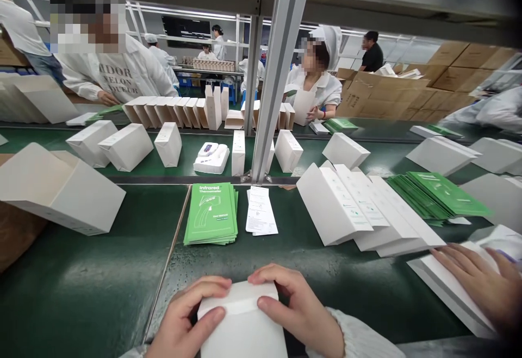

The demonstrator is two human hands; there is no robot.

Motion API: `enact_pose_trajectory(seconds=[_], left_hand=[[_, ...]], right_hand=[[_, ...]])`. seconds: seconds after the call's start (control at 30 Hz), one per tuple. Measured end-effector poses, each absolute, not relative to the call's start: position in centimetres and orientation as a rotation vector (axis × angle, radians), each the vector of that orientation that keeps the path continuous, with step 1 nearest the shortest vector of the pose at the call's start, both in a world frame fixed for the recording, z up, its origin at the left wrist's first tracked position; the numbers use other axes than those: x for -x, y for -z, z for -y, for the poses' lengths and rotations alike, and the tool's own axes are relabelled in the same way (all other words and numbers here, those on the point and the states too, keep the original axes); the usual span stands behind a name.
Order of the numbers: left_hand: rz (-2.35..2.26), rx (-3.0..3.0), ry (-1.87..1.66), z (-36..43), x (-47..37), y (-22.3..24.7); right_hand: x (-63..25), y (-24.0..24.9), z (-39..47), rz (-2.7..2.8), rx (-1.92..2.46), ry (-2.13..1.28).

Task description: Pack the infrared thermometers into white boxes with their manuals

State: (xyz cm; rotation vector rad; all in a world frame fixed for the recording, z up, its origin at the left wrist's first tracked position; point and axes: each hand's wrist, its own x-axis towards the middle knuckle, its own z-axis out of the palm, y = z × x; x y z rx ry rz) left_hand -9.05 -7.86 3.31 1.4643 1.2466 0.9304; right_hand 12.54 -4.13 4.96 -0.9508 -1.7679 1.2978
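A white carton (244, 331) lies close to me at the bottom middle, its flap end facing away. My left hand (191, 312) grips its left upper corner, thumb on the near face and fingers over the far edge. On the right corner, my right hand (291, 306) holds it the same way. Beyond the carton are a stack of green user manuals (211, 214) marked Infrared Thermometer and some white printed leaflets (261, 211).
Leaning white cartons (338, 203) and more green manuals (444, 189) stand at right. A co-worker's hand (477, 271) rests on another carton there. An open carton (65, 189) tilts at left. Behind a metal post (277, 75), a belt carries cartons and a white tray (211, 158) with a thermometer.
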Motion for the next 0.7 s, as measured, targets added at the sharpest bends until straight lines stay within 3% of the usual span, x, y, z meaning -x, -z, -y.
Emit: enact_pose_trajectory(seconds=[0.17, 0.43, 0.7], left_hand=[[-1.401, -1.530, -0.903, 7.3, 8.7, -4.2], [-1.209, -1.444, -0.879, 8.2, 9.7, -3.3], [-1.323, -1.176, -1.620, 10.3, 5.2, -1.5]], right_hand=[[-12.1, -5.0, 3.9, 1.772, 1.047, -1.220], [-13.0, -5.3, 4.5, 1.733, 0.937, -1.337], [-13.6, -5.1, 5.6, 1.881, 0.811, -1.264]])
